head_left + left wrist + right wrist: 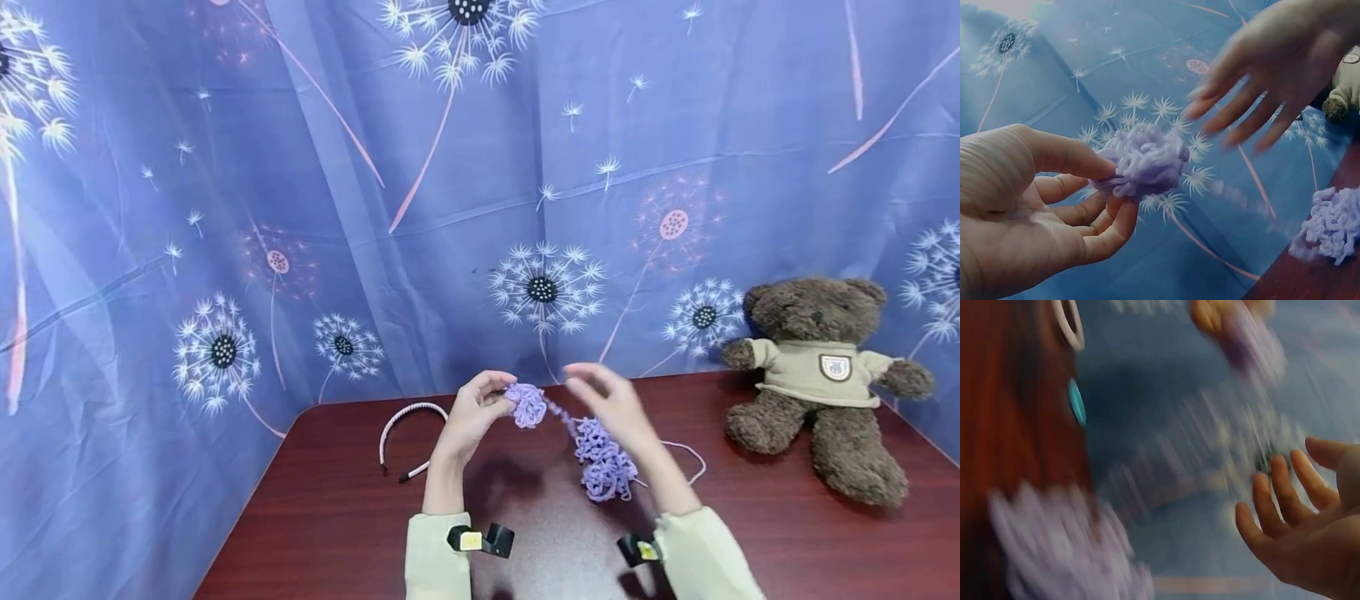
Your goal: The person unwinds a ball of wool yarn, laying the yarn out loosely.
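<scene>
My left hand holds up a bunched purple crochet piece, pinching its near edge between thumb and fingers. From that piece a thin purple crocheted strand runs down to the right. It leads to a ruffled purple crochet heap on the table. My right hand is raised above the heap and apart from the held piece. Its fingers are spread and hold nothing. The right wrist view is blurred, and there the crochet heap shows only as a smear.
On the dark red table a white headband lies to the left. A loose purple yarn tail curves out right of the heap. A brown teddy bear sits at the right. Behind hangs a blue dandelion-print curtain.
</scene>
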Action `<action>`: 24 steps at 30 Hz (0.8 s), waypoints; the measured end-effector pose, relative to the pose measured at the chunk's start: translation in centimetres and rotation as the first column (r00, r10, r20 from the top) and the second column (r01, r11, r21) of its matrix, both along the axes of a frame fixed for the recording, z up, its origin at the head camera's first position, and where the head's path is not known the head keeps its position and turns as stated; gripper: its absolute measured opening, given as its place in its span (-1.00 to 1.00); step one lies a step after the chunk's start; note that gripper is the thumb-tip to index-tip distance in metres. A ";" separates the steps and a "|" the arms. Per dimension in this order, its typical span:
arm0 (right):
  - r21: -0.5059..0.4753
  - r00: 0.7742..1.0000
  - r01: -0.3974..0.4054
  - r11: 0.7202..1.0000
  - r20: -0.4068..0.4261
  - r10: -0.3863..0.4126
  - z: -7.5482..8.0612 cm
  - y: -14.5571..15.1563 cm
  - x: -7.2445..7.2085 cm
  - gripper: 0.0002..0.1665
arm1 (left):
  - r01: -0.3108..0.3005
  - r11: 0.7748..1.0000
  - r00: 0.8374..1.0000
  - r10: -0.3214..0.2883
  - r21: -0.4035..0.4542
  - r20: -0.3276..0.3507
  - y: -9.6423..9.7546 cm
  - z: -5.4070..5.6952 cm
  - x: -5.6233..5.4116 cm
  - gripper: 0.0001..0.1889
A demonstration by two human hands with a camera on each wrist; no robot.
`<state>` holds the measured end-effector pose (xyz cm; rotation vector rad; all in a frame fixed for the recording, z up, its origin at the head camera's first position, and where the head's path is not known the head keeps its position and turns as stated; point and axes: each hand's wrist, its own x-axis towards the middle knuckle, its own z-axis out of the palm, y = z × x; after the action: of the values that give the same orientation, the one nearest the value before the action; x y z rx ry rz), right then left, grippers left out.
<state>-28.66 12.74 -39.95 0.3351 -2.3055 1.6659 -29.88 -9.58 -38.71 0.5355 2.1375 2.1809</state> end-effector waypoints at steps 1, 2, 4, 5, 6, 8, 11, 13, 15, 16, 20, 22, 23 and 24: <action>-0.003 0.998 -0.062 0.998 0.010 0.062 -0.1 -1.1 0.1 -0.58 | 0.008 1.000 1.000 -0.008 0.000 -0.004 0.1 0.1 0.1 -0.62; -0.009 0.993 -0.119 0.993 0.025 0.119 -0.1 -2.0 0.3 -0.57 | 0.015 1.000 1.000 -0.015 -0.005 -0.013 0.3 0.1 0.1 -0.62; -0.026 0.982 -0.187 0.982 0.031 0.188 -0.4 -3.3 0.5 -0.56 | 0.022 1.000 0.999 -0.022 -0.004 -0.032 0.6 0.0 0.0 -0.61; -0.030 0.981 -0.193 0.981 0.029 0.194 -0.5 -3.7 0.6 -0.57 | 0.021 1.000 0.999 -0.021 0.002 -0.035 0.8 0.0 0.0 -0.60; -0.040 0.981 -0.190 0.981 0.023 0.191 -0.5 -4.0 0.7 -0.59 | 0.015 1.000 0.999 -0.015 0.013 -0.032 1.0 -0.1 0.0 -0.59; -0.058 0.987 -0.160 0.985 0.014 0.161 -0.6 -4.3 0.8 -0.62 | -0.002 0.999 1.000 0.003 0.045 -0.021 1.2 -0.1 0.0 -0.56; -0.090 0.995 -0.095 0.991 0.004 0.096 -0.5 -4.4 0.9 -0.66 | -0.015 0.996 1.000 0.013 0.087 0.026 1.5 -0.2 0.2 -0.55; -0.114 0.998 -0.064 0.991 0.005 0.064 -0.3 -4.3 0.9 -0.67 | 0.012 0.999 0.999 -0.014 0.040 0.043 1.7 -0.3 0.3 -0.57; -0.136 0.999 -0.047 0.990 0.010 0.049 -0.2 -4.3 1.0 -0.67 | 0.066 0.997 0.996 -0.064 -0.033 0.066 2.0 -0.3 0.4 -0.58; -0.138 0.999 -0.039 0.990 0.014 0.041 -0.2 -4.4 0.9 -0.66 | 0.105 0.992 0.992 -0.099 -0.067 0.081 2.1 -0.3 0.4 -0.57; -0.106 0.999 -0.035 0.994 0.009 0.037 -0.1 -4.5 0.9 -0.64 | 0.203 0.975 0.973 -0.191 -0.091 0.128 2.7 -0.3 0.6 -0.51; -0.071 0.998 -0.058 0.996 -0.010 0.057 -0.3 -4.7 0.9 -0.62 | 0.190 0.981 0.974 -0.183 -0.041 0.136 2.8 -0.3 0.6 -0.50; -0.052 0.997 -0.073 0.996 -0.023 0.072 -0.3 -4.8 0.9 -0.61 | 0.159 0.987 0.979 -0.156 -0.017 0.133 2.8 -0.4 0.6 -0.51; -0.032 0.996 -0.088 0.996 -0.033 0.087 -0.4 -5.0 0.9 -0.60 | 0.126 0.992 0.984 -0.125 0.001 0.128 2.7 -0.4 0.6 -0.52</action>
<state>-27.76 7.78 -40.38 0.4579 -2.2677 1.7246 -29.33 -6.84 -39.11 0.5009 1.9892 2.0804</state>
